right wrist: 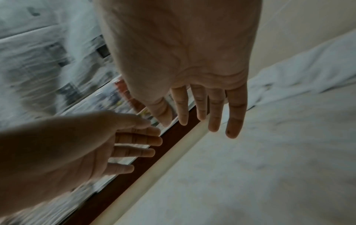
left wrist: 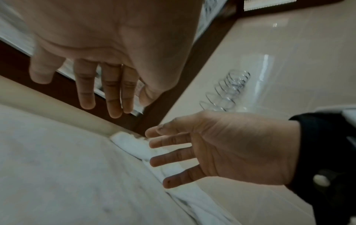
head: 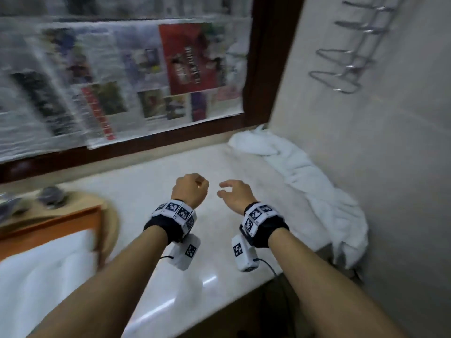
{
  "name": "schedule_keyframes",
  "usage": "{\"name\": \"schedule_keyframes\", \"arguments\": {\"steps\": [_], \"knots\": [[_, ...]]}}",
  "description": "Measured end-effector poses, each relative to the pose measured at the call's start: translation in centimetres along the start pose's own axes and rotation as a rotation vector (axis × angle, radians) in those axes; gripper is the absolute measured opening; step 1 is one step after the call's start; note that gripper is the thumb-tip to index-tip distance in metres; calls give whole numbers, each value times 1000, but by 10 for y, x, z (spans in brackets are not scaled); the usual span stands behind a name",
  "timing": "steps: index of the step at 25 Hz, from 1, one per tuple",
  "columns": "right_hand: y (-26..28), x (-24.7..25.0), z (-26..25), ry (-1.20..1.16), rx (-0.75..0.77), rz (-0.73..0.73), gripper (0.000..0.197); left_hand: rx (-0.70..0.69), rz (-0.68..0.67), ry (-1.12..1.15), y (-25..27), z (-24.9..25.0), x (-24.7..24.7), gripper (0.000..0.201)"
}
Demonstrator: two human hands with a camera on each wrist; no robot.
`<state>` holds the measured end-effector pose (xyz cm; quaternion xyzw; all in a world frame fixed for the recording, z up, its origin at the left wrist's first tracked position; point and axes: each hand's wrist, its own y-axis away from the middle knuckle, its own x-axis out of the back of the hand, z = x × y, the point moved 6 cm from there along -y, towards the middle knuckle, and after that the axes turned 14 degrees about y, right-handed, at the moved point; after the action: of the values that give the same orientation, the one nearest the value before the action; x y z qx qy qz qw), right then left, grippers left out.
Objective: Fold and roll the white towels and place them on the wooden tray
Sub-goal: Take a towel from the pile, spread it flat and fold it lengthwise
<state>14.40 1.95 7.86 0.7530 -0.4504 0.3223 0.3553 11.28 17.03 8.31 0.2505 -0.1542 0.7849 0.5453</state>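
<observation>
A crumpled white towel (head: 305, 189) lies along the right wall on the pale marble counter (head: 146, 196); it also shows as the towel (left wrist: 134, 146) and the towel (right wrist: 300, 76) in the wrist views. Both hands hover over the counter's middle and hold nothing. My left hand (head: 191, 189) has relaxed, nearly straight fingers (left wrist: 113, 94). To its right, my right hand (head: 233, 193) spreads its fingers (right wrist: 215, 112), a short way left of the towel. The wooden tray (head: 51, 228) sits at the left with blurred white cloth (head: 44, 276) in it.
A mirror covered in newspaper (head: 122, 76) with a dark wooden frame backs the counter. A chrome rack (head: 351, 57) hangs on the right wall. A round tan mat (head: 111, 215) with dark items (head: 51, 196) lies behind the tray. The counter's front edge (head: 219, 303) is near.
</observation>
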Motion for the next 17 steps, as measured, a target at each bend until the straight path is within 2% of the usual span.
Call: {"name": "schedule_keyframes", "arguments": {"steps": [4, 8, 10, 12, 15, 17], "knots": [[-7, 68, 172, 33, -217, 207, 32, -173, -262, -17, -24, 91, -164, 20], [20, 111, 318, 223, -532, 358, 48, -295, -490, -110, -25, 147, -298, 23], [35, 122, 367, 270, -688, 398, 54, -305, -549, -151, -21, 163, -341, 26], [42, 124, 401, 259, -785, 378, 52, -299, -598, -194, -17, 173, -373, 29], [42, 126, 426, 307, -808, 329, 39, -301, -649, -248, -19, 182, -404, 42], [41, 132, 428, 299, -744, 376, 28, -333, -671, -255, -20, 187, -416, 55]]}}
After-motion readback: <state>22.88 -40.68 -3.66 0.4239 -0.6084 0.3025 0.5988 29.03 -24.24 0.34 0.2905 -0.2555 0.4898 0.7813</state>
